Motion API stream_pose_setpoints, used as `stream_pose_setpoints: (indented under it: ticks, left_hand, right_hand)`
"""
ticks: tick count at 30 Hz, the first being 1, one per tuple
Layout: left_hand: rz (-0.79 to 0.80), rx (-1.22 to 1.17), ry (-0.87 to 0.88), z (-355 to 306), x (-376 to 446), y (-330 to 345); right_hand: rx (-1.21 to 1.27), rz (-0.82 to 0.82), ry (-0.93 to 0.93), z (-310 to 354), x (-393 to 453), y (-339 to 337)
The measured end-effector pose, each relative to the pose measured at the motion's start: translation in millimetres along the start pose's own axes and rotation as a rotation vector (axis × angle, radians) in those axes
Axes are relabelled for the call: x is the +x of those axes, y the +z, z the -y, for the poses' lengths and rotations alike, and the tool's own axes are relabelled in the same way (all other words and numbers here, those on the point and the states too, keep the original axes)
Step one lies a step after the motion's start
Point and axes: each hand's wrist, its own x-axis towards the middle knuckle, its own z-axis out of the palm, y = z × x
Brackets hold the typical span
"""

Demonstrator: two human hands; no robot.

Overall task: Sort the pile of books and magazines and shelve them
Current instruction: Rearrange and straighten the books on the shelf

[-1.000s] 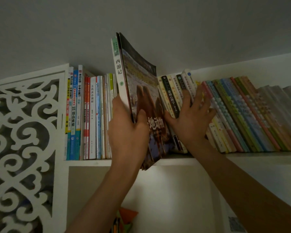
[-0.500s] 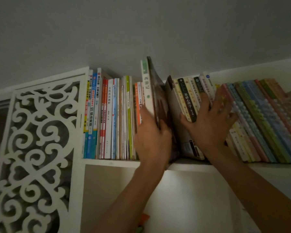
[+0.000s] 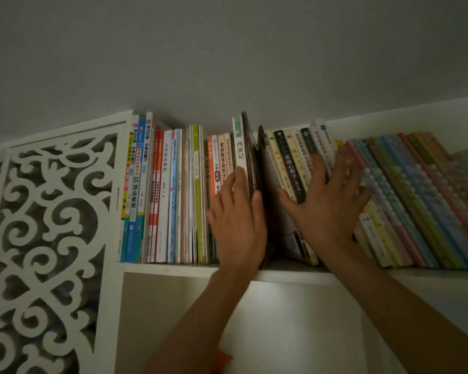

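The head view looks up at a white shelf (image 3: 173, 269) packed with books under a plain grey wall. The left hand (image 3: 237, 220) is at the middle of the row: its fingers (image 3: 238, 182) lie straight up the spine of the white book (image 3: 240, 152), and the thumb presses the other side, on the dark magazine (image 3: 262, 184), so the hand pinches the two together. Both stand nearly upright on the shelf, their lower ends at its front edge, the magazine's bottom corner just over that edge. The white book stands taller than its neighbours.

The right hand (image 3: 327, 203) is spread flat, fingers wide and holding nothing, pressed against the leaning books (image 3: 295, 168) just right of the magazine. Its thumb touches the spine of a dark book, and its fingertips reach the pastel spines (image 3: 405, 201) that run slanted toward the right end of the shelf. A narrow dark gap shows between the magazine and these leaning books.

Left of the left hand, the upright books (image 3: 168, 195) stand straight and close together, reaching to the left end of the shelf, where a white fretwork panel (image 3: 46, 238) with curling cut-outs closes the side. Below the shelf board is a pale open compartment, and something orange (image 3: 223, 360) shows at the bottom edge between the forearms, too cut off to identify.
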Motion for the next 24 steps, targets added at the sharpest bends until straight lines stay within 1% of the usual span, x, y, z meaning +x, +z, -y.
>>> stream_pose_setpoints:
  ticks: [2, 4, 6, 8, 11, 14, 17, 20, 22, 24]
  left_hand:
    - [0.045, 0.012, 0.074, 12, -1, -4]
    - [0.062, 0.029, 0.155, 18, 2, -4]
    - [0.082, 0.075, 0.217, 18, 4, -1]
    - [0.108, 0.119, 0.217, 18, 5, 2]
    - [0.175, 0.239, 0.166, 24, 6, 10]
    - [0.222, 0.327, 0.152, 29, 18, 20]
    - [0.219, 0.304, 0.149, 30, 26, 24]
    - [0.250, 0.239, 0.146, 27, 26, 20]
    - [0.334, 0.203, 0.166, 30, 24, 13]
    - [0.438, 0.214, 0.226, 40, 23, 4]
  right_hand:
    - [-0.012, 0.047, -0.019, 2, 0, -7]
    - [-0.035, 0.176, -0.039, -2, -1, -12]
    - [-0.069, 0.233, -0.089, -12, -1, -16]
    - [-0.083, 0.238, -0.109, -19, -3, -19]
    - [-0.077, 0.313, -0.094, -17, -6, -18]
    - [-0.087, 0.316, -0.084, -14, -5, -19]
    - [-0.076, 0.331, -0.082, -11, -5, -18]
    - [-0.038, 0.391, -0.075, -6, -5, -20]
    - [-0.012, 0.453, -0.094, -6, -2, -26]
    - [0.001, 0.519, -0.130, -12, 3, -35]
